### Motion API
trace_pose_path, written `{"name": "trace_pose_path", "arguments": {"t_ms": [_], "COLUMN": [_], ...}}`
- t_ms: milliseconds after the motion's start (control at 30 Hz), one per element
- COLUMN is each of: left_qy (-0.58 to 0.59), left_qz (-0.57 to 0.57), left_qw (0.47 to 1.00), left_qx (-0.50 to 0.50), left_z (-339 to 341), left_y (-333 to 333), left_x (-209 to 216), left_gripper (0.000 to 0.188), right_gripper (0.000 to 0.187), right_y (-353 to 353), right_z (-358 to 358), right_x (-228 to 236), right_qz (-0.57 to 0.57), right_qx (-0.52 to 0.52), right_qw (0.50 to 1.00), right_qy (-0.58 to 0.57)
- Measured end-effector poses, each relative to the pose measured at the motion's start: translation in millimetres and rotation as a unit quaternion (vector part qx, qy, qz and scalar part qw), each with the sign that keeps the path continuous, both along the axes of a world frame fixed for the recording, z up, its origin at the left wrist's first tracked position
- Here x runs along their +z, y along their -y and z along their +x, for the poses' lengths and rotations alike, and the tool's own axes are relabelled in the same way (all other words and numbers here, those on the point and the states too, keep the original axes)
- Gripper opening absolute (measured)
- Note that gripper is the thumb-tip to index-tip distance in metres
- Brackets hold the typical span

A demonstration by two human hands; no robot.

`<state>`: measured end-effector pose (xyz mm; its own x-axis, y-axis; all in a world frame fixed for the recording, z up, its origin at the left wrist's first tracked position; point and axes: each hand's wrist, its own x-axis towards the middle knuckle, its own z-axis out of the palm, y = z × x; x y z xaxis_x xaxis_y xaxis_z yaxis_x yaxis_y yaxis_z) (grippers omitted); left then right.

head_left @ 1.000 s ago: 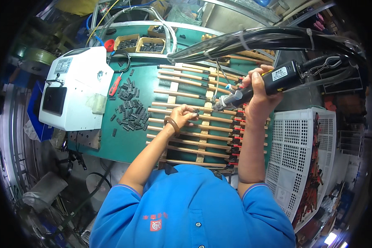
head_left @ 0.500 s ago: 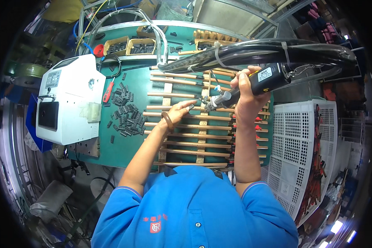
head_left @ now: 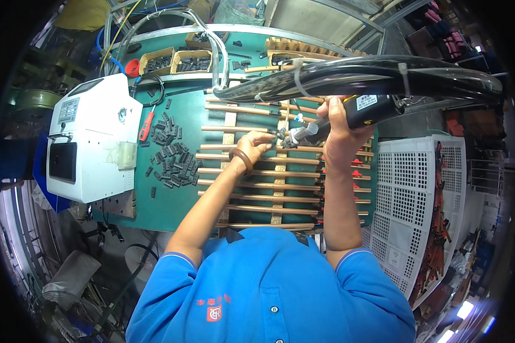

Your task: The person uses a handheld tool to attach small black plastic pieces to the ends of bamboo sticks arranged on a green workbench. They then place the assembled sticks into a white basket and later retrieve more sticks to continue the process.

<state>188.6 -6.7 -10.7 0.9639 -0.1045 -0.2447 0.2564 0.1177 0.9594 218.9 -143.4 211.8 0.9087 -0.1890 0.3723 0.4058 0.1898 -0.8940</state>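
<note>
My right hand (head_left: 344, 137) is wrapped around a black handheld screwdriver (head_left: 372, 113) with a metal nose (head_left: 303, 134), which points left and down at the rods. My left hand (head_left: 254, 144), a brown bangle on its wrist, is beside that nose with its fingers bent together at a rod. What its fingertips pinch is hidden. Several copper-brown rods (head_left: 252, 195) lie side by side across wooden strips (head_left: 278, 197). Black fittings sit on some rods, and small red parts (head_left: 357, 173) show at their right ends.
A thick hose bundle (head_left: 355, 74) arches over the rods. Left of them lie a pile of small black pieces (head_left: 177, 163), a red-handled screwdriver (head_left: 146, 127) and a white machine (head_left: 91, 140). Boxes of black parts (head_left: 193, 62) stand behind. White perforated crates (head_left: 403, 200) are at right.
My left hand has moved right and slightly up to the screwdriver's nose; the small piece seen earlier at its fingertips no longer shows. My right hand keeps its hold, nearly still.
</note>
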Motion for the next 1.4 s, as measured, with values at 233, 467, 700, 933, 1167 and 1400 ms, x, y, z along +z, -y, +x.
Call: {"name": "trace_pose_path", "arguments": {"t_ms": [233,467,700,933,1167,1400], "left_qy": [0.239,0.288,0.316,0.305,0.293,0.268], "left_qz": [0.345,0.371,0.330,0.332,0.327,0.339], "left_qw": [0.906,0.882,0.890,0.893,0.899,0.902], "left_qx": [-0.044,-0.023,0.003,-0.001,-0.002,-0.024], "left_z": [-5,-10,-8,-6,-8,-9], "left_y": [4,-2,-2,1,-1,-3], "left_x": [11,-1,-6,-1,0,0], "left_gripper": [0.019,0.019,0.018,0.018,0.017,0.016], "right_gripper": [0.028,0.035,0.022,0.028,0.030,0.034], "right_y": [2,-9,-20,-16,-16,-10], "right_z": [-1,-6,-5,-6,-11,-14], "right_x": [-5,-19,-18,-30,-33,-44], "right_qz": [-0.013,-0.020,0.013,0.004,-0.035,-0.087], "right_qx": [-0.017,-0.033,-0.044,-0.043,-0.066,-0.060], "right_qw": [1.000,0.999,0.999,0.998,0.995,0.992], "right_qy": [0.003,0.028,0.019,0.039,0.073,0.074]}}
